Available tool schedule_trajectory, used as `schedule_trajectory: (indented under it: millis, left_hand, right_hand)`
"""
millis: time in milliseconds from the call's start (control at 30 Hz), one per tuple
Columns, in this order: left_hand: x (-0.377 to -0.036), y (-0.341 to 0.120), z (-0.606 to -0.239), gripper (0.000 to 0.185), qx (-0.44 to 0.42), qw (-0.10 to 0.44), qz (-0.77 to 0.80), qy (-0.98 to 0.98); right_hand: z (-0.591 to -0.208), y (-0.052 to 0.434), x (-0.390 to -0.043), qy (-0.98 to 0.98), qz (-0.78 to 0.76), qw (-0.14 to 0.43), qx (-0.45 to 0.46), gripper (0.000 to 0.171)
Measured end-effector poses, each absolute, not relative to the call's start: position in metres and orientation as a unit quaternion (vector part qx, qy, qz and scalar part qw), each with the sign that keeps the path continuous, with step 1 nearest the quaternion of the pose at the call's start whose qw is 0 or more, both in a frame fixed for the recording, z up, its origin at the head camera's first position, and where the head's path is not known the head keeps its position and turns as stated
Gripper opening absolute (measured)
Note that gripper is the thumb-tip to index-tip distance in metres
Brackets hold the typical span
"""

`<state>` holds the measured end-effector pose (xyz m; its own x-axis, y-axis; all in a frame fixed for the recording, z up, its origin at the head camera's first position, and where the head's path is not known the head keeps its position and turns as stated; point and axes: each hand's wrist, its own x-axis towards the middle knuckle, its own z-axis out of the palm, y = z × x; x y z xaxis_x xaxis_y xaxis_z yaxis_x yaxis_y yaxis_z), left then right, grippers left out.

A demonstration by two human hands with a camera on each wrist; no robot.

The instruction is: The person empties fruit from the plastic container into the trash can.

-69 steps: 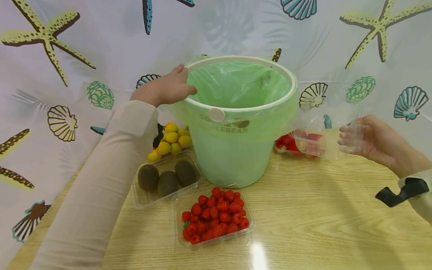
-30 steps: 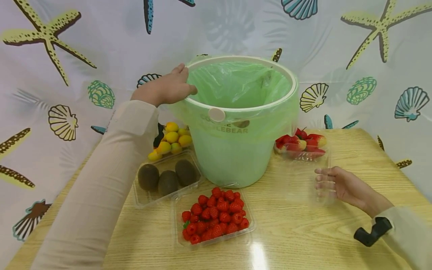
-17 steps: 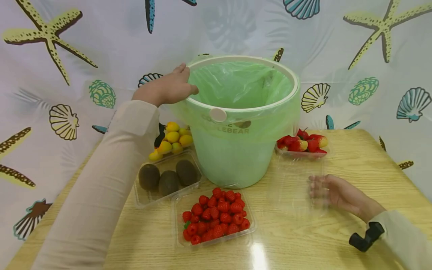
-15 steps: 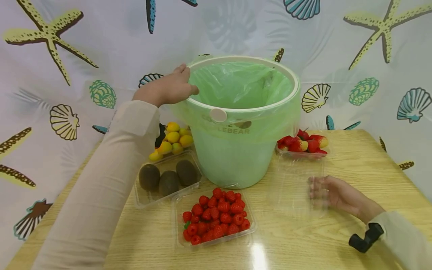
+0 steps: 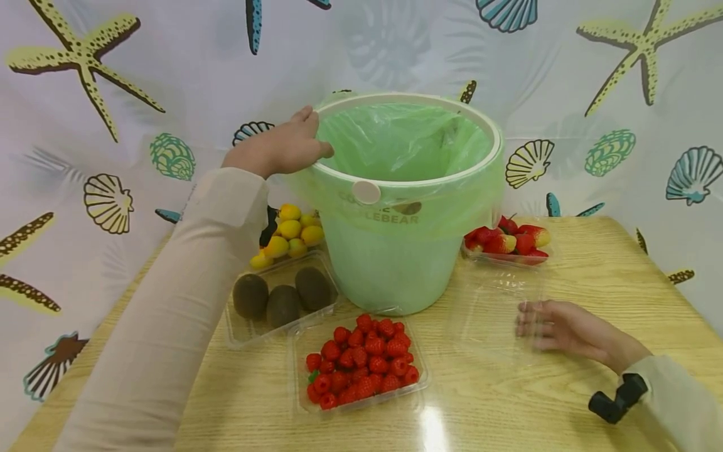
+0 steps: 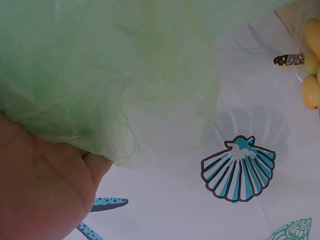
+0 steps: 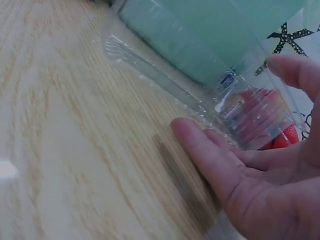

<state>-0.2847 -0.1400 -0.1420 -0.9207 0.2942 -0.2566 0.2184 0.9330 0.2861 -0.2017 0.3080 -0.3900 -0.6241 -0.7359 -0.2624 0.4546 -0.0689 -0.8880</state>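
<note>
A light green bin (image 5: 390, 263) with a green plastic liner (image 5: 395, 141) stands in the middle of the table. My left hand (image 5: 277, 147) rests on the left of its white rim, thumb reaching over the edge; the liner hides most of its fingers in the left wrist view. To the right of the bin, my right hand (image 5: 570, 329) holds a clear plastic container (image 5: 491, 314) at its right end, low over the table. Thumb and fingers lie on either side of this end in the right wrist view, and nothing shows inside the container.
In front of the bin sits a clear tray (image 5: 296, 402) of raspberries (image 5: 364, 364). Three kiwis (image 5: 282, 306) fill another tray at left, with yellow fruits (image 5: 290, 229) behind. Red-and-yellow fruits (image 5: 525, 238) are at the bin's right. A patterned cloth (image 5: 395, 37) hangs behind.
My right hand has brought the clear container down and leftward from above the red fruits to low over the table. It shifts only slightly at the end. My left hand stays on the rim.
</note>
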Motion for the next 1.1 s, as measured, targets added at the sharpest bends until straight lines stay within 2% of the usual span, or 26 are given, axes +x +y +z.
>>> schedule_trajectory:
  millis: [433, 733, 1100]
  left_hand:
    - [-0.286, -0.140, -0.141, 0.073, 0.133, 0.147, 0.118, 0.973]
    - [-0.284, -0.144, -0.145, 0.073, 0.139, 0.138, 0.122, 0.973]
    - [-0.286, -0.145, -0.145, 0.073, 0.137, 0.141, 0.125, 0.972]
  right_hand:
    - [-0.377, 0.316, -0.205, 0.594, -0.679, 0.421, -0.095, 0.029]
    - [-0.381, 0.312, -0.206, 0.663, -0.634, 0.393, -0.065, 0.058]
    - [-0.376, 0.317, -0.217, 0.678, -0.633, 0.370, -0.043, 0.045]
